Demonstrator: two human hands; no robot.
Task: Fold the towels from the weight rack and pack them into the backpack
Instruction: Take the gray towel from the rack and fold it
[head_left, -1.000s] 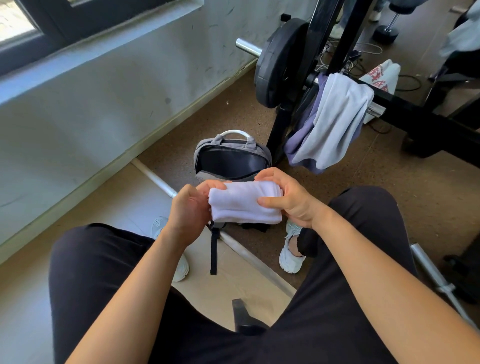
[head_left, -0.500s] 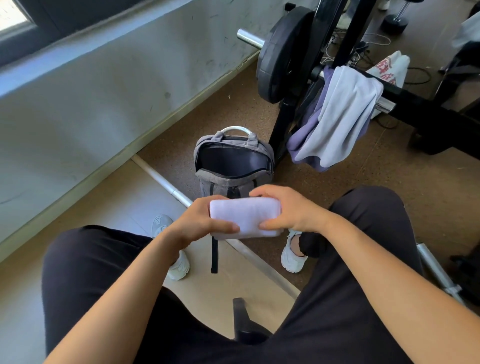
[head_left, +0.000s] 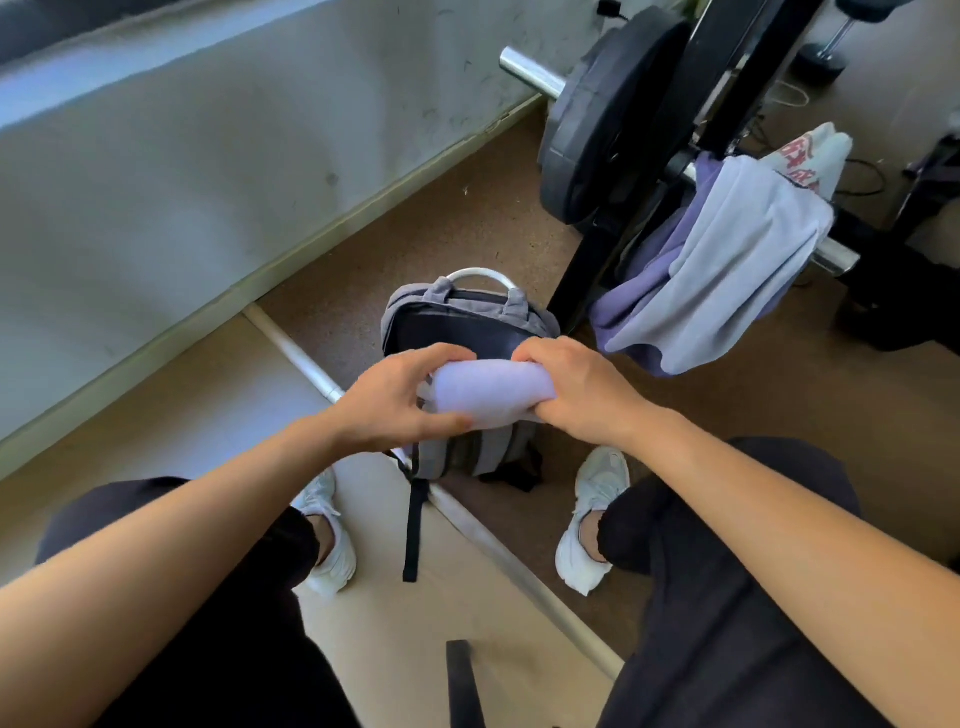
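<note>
White folded towel (head_left: 488, 392), one, long axis left to right, held just over the open mouth of one grey backpack (head_left: 470, 325). Left hand (head_left: 395, 400) grips its left end, right hand (head_left: 576, 395) its right end. Two more hang on the weight rack (head_left: 727, 78): pale towel (head_left: 737, 270), purple towel (head_left: 636, 296).

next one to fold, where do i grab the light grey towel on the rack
Pinch the light grey towel at its top fold, where it drapes over the rack bar, coming from above. It lies over a purple towel, so lifting up should free it.
</note>
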